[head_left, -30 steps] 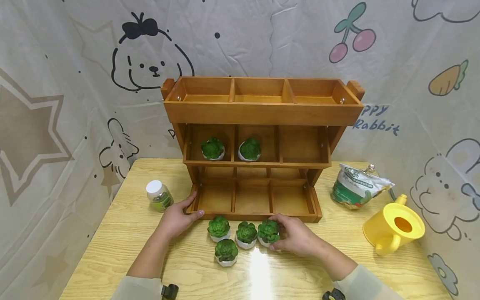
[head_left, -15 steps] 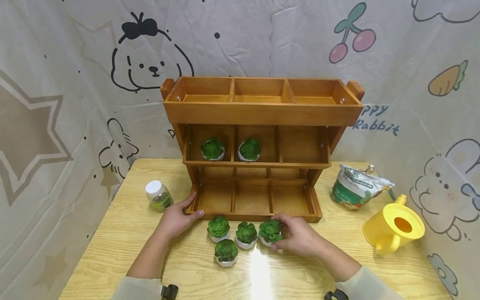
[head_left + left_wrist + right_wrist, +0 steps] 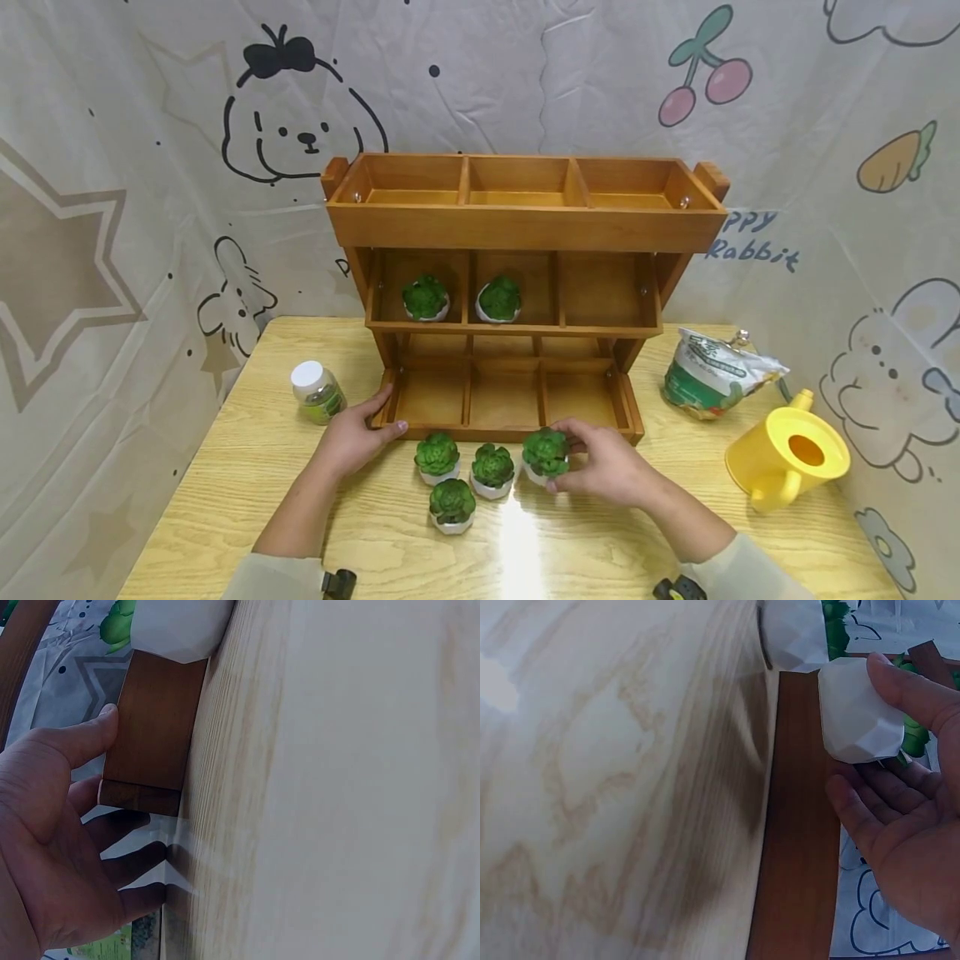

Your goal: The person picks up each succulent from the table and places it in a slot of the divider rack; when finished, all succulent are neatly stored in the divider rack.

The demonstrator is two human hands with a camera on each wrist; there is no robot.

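So in the head view, the right hand (image 3: 611, 467) had a potted plant (image 3: 545, 454) in a pinch, thumb on the near side and fingers around the far side, grip closed only as far as the pot's width. That plant was just in front of the rack (image 3: 525, 229), by the right part of its lowest tier. The left hand (image 3: 356, 437) was at the rack's lower left corner, thumb along the front edge, with a jar (image 3: 321, 393) nearby. Three loose plants (image 3: 492, 471) stood upright on the surface (image 3: 600, 550), left of the held one, and two shelved plants (image 3: 498, 298) sat in the middle tier, left and centre compartments. Over on the right were a bag (image 3: 716, 372) and a yellow watering can (image 3: 787, 452).

Left wrist view: that grip was pretty loose, fingers spread and mostly straight, thumb tip touching the rack's wooden end, nothing wrapped up in it. A bit of the jar showed below the fingers.

Right wrist view: the plant's white pot (image 3: 859, 712) was tilted and clear of the surface, thumb against it, other fingers under and behind, some tips hidden. Another pot (image 3: 795, 637) was right beside it.
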